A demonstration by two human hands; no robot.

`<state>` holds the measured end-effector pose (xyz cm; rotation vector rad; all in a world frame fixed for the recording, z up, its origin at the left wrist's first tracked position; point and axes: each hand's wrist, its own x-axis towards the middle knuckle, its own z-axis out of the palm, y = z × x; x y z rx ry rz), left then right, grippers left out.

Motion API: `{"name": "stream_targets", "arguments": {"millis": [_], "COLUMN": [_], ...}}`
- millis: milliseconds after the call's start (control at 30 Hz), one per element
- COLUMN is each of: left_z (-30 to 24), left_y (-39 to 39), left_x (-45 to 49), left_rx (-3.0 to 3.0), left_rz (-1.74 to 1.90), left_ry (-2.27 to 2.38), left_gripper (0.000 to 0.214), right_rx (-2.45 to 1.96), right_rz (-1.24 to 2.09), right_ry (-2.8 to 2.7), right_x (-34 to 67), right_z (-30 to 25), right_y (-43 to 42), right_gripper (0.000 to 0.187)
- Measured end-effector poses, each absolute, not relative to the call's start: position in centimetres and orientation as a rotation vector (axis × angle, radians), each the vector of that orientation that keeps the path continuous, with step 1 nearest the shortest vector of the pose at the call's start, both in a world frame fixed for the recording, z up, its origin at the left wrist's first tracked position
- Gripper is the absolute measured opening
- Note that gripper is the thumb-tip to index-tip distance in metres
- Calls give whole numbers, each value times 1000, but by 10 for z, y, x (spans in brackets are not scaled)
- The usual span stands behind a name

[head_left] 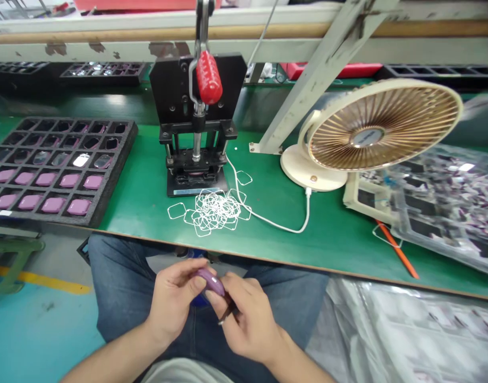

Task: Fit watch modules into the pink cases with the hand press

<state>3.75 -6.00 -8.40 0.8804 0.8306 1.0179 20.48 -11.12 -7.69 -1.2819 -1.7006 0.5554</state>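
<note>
Over my lap, my left hand (pixel 173 298) and my right hand (pixel 250 314) both grip a small purple rounded casing (pixel 212 282). The fingers of the left pinch its one end, while those of the right close around the other. A thin dark piece (pixel 227 315) shows at my right fingers; whether it is a tool or a ring I cannot make out. Beyond the table edge lies a loose heap of white thin square loops (pixel 218 211). Behind that heap stands a black hand press (pixel 198 127) with a red lever grip (pixel 209 80), its lever raised.
A black foam tray (pixel 112 183) at left holds purple casings and dark glassy pieces in compartments. At right are a cream fan (pixel 371 135) with a white cable (pixel 276 226), a clear plastic box (pixel 439 234) of small parts, and an orange stick (pixel 397 249).
</note>
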Motion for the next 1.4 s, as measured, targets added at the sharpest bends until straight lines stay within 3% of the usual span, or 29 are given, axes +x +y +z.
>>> {"name": "stream_targets", "arguments": {"millis": [200, 300, 367, 433, 533, 633, 800, 933, 1033, 1100, 1300, 1400], "left_z": [-71, -64, -58, -52, -48, -52, -64, -64, -58, -53, -57, -64], "left_y": [-33, -15, 3, 28, 71, 107, 123, 120, 117, 113, 95, 88], "left_x": [11, 0, -1, 5, 20, 33, 36, 35, 33, 26, -8, -18], "left_rx": [1944, 2177, 2207, 2202, 2209, 2225, 2218, 2193, 2145, 2095, 1934, 1917], "left_rz": [1059, 1085, 1129, 1177, 1189, 1155, 1108, 1083, 1111, 1160, 1270, 1290], "left_ry": [622, 467, 521, 657, 836, 899, 972, 996, 1013, 1043, 1162, 1178], "left_gripper": [64, 70, 57, 36, 19, 14, 12, 13, 12, 14, 14, 23], "right_rx": [-1145, -1120, -1261, -1372, -1240, -1056, -959, -1032, -1147, -1196, -1308, -1438], "right_rz": [1623, 1814, 1511, 850, -42, -365, -476, -407, -554, -588, -284, -220], "right_ry": [-1013, -1033, -1304, -1547, -1672, -1909, -2022, -1895, -1709, -1713, -2215, -2270], "right_x": [209, 214, 224, 238, 258, 264, 260, 259, 259, 258, 262, 265], "right_z": [-65, -51, -31, 0, 53, 85, 90, 123, 137, 114, -25, -48], "right_y": [-99, -84, -64, -33, 24, 77, 118, 123, 115, 102, 86, 105], "right_gripper": [46, 54, 55, 50, 21, 45, 25, 41, 47, 42, 22, 22]}}
